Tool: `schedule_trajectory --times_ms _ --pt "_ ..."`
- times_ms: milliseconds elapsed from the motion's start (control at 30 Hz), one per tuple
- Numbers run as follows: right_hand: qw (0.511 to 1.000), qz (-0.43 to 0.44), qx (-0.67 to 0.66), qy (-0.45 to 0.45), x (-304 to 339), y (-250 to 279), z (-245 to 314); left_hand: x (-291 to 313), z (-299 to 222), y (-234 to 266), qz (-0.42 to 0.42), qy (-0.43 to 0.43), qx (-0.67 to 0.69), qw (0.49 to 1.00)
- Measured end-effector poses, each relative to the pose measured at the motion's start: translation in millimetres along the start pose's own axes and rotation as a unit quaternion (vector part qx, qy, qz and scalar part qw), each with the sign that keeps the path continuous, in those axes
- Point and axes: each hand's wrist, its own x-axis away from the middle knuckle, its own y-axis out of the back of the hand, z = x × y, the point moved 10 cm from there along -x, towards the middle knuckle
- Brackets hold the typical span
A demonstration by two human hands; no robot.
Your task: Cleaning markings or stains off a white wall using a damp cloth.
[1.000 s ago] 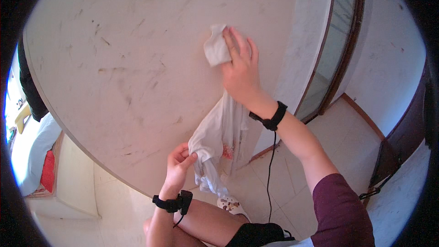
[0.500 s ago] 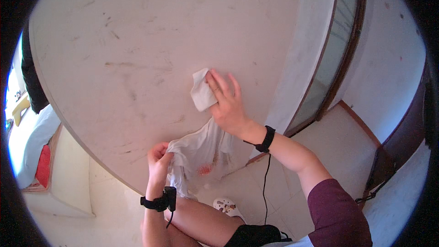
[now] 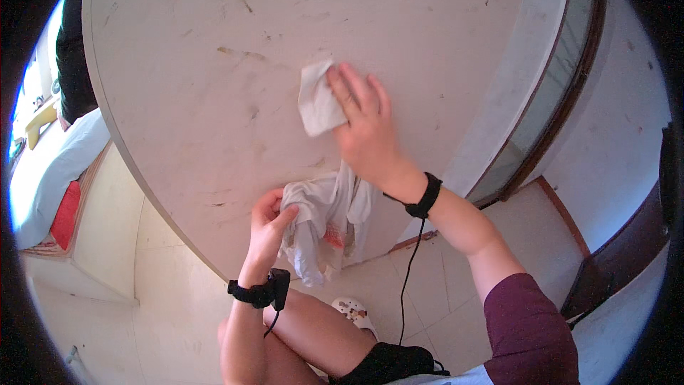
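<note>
A white cloth with a red, stained patch hangs in folds between my hands, in front of a broad off-white panel with dark smudges and scuffs. My right hand presses a flattened part of it onto the panel, fingers stretched over the fabric. Lower and to the left, my left hand pinches the loose end between thumb and fingers. The fabric under my right palm is hidden.
A glazed, dark-framed opening lies right of the panel. At far left is a bed with a red item. A thin cable hangs from my right wristband. My patterned white clog rests on the tiled floor.
The view has shifted, so the panel's marks sit higher and further right. Against those marks, my right hand has slid the cloth leftward. My left hand still holds the gathered lower end.
</note>
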Motion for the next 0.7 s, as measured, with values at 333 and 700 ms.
schedule_trajectory --times_ms 333,700 --pt "0.999 -0.013 0.033 0.011 -11.5 14.2 -6.9 -4.2 6.4 3.9 0.003 0.019 -0.004 1.000" --pt "0.999 0.030 -0.005 0.032 20.0 -9.9 22.9 -3.2 -3.1 7.1 -0.017 0.007 0.011 1.000"
